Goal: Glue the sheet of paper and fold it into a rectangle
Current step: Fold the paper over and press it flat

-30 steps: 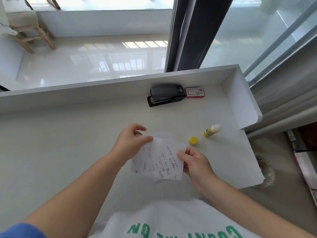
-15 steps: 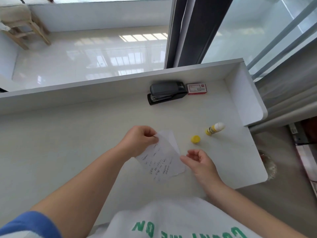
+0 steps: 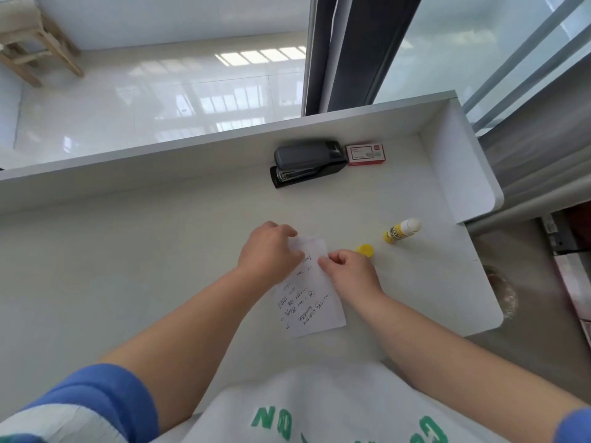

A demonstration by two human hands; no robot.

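Both hands pinch paper (image 3: 308, 295) | left hand (image 3: 268, 251); right hand (image 3: 350, 270) | desk (image 3: 128, 251)

The sheet of paper (image 3: 307, 302) carries several lines of dark handwriting, too small and slanted to make out. Large green block letters run across the person's white shirt (image 3: 335, 410), seen upside down and cut off by the frame edge; only an "N" and an "O" can be read for sure. Print on the glue stick (image 3: 401, 231) and the small red box (image 3: 365, 154) is too fine to read.
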